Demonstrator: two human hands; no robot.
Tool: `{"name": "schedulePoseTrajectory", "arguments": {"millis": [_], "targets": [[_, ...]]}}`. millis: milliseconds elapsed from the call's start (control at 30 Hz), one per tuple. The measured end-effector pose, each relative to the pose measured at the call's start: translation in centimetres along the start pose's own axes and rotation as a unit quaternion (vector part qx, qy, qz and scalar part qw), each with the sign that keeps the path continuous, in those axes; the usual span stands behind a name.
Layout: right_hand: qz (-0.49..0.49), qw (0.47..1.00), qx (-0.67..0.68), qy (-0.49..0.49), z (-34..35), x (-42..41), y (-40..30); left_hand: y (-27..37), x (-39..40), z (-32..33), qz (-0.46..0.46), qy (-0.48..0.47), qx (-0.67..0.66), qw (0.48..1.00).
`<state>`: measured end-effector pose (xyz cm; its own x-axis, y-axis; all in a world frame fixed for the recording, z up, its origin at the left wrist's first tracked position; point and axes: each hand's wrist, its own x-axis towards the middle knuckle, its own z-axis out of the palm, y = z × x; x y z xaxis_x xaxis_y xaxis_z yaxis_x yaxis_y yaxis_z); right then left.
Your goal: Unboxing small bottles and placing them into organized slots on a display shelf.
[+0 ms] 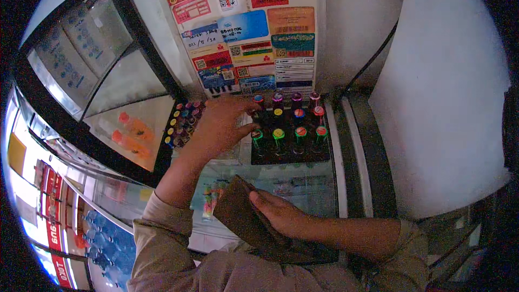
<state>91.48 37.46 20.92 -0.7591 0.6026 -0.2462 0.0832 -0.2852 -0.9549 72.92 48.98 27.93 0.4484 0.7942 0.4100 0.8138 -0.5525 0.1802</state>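
Observation:
Several small dark bottles with coloured caps stand in rows on a dark tray (265, 159) over a glass-topped case. My left hand (227, 119) reaches in from the left, its thumb and fingers around the top of a dark bottle (256, 117) at the tray's left side. Just in front of the thumb is a green-ringed bottle (257, 134). Closer to my body, my right hand (277, 213) grips a brown, flat-sided object (239, 207), perhaps a cardboard box, held tilted. My right fingers are partly hidden behind it.
More small capped bottles (182, 123) cluster left of my left hand. Two orange drink bottles (131, 136) show through a black-framed glass panel (158, 63). Stickers cover the white panel (247, 8) behind. A black cable (375, 56) hangs at right. Blue-tinted water bottles (107, 247) are at lower left.

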Motion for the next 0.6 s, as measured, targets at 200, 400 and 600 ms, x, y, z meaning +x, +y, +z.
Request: {"name": "schedulePoseTrajectory", "arguments": {"millis": [200, 400, 600], "targets": [[0.006, 1.0, 0.015, -0.008, -0.1, -0.2, -0.6, -0.5, 1.5, -3.0, -0.034, -0.064, -0.089, 0.993], [0.063, 0.995, -0.078, 0.021, -0.3, -0.8, -1.8, 0.6, 3.9, -3.5, 0.07, 0.024, -0.047, 0.996], [0.012, 0.998, -0.062, 0.005, -0.1, 0.4, 0.2, -2.3, 5.3, -0.3, 0.131, -0.087, -0.076, 0.985]]}}
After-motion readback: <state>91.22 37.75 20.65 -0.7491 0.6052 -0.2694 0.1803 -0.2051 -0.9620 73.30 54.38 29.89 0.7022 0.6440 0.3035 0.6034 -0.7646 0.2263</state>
